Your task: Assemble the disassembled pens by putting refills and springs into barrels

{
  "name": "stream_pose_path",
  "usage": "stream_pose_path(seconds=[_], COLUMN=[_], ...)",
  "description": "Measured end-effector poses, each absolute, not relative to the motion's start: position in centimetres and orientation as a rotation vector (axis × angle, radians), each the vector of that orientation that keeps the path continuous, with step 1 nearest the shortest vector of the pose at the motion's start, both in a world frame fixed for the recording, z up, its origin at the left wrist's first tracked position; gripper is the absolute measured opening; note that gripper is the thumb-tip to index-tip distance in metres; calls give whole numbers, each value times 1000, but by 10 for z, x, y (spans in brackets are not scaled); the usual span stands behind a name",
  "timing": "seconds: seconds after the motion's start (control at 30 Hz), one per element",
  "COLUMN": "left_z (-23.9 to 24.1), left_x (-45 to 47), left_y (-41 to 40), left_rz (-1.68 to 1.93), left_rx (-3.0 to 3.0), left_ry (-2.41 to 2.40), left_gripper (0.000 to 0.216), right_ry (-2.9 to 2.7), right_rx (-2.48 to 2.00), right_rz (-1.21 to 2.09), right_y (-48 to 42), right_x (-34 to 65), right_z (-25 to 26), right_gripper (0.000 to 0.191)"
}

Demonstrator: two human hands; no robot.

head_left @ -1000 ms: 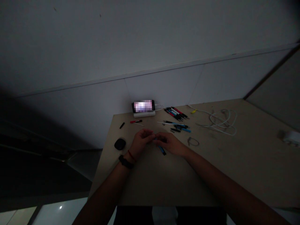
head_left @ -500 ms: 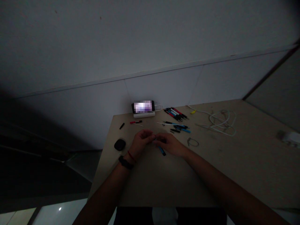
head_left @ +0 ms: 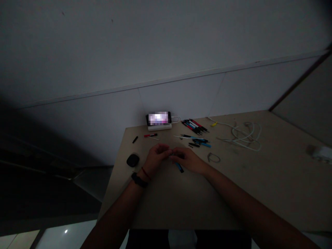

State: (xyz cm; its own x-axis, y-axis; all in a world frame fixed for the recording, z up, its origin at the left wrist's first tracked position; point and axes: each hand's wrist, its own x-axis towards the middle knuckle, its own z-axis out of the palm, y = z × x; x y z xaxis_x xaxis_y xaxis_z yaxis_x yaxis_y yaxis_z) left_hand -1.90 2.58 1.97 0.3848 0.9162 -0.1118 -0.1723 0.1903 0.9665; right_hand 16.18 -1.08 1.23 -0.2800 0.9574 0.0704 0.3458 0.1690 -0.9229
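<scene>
My left hand (head_left: 158,154) and my right hand (head_left: 187,159) meet fingertip to fingertip above the middle of the table. Both are closed in a pinch around something small that I cannot make out in the dim light. A blue and black pen piece (head_left: 178,167) shows just below my right hand; whether that hand touches it is unclear. Beyond my hands lie blue and black pen parts (head_left: 199,141). A red and black pen piece (head_left: 150,135) and a thin pale rod (head_left: 154,138) rest past my left hand.
A lit phone (head_left: 158,118) leans on a white stand (head_left: 159,127) by the wall. Several pens (head_left: 194,126) lie in a row beside it. A white cable (head_left: 249,136) is coiled at the right, with a small grey loop (head_left: 214,158) nearer. At the left sits a black rounded case (head_left: 132,160).
My fingertips have shifted very slightly against each other. Otherwise the hands and the things on the table stay in place.
</scene>
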Motion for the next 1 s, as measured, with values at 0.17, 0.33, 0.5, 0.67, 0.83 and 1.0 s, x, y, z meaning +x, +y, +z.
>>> stream_pose_path(seconds=[0.17,0.33,0.5,0.67,0.83,1.0], left_z=[18,16,17,17,17,17], left_x=[-20,-20,-20,-20,-20,-20], left_y=[26,27,28,27,27,27], left_rz=[914,912,914,916,921,914], left_rx=[1124,1146,1126,1130,1113,1122], left_ry=[879,869,855,864,862,853], left_gripper=[33,32,33,32,31,30], right_ry=[-1739,-1736,-1744,-1740,-1740,-1733], right_rx=[-1231,-1223,-1243,-1224,-1231,-1248], right_rz=[1116,1100,1092,1099,1111,1121], right_y=[-10,-10,-10,-10,-10,-10], right_x=[162,162,163,162,162,162], right_z=[9,8,9,9,10,10], right_gripper=[26,27,26,25,26,25])
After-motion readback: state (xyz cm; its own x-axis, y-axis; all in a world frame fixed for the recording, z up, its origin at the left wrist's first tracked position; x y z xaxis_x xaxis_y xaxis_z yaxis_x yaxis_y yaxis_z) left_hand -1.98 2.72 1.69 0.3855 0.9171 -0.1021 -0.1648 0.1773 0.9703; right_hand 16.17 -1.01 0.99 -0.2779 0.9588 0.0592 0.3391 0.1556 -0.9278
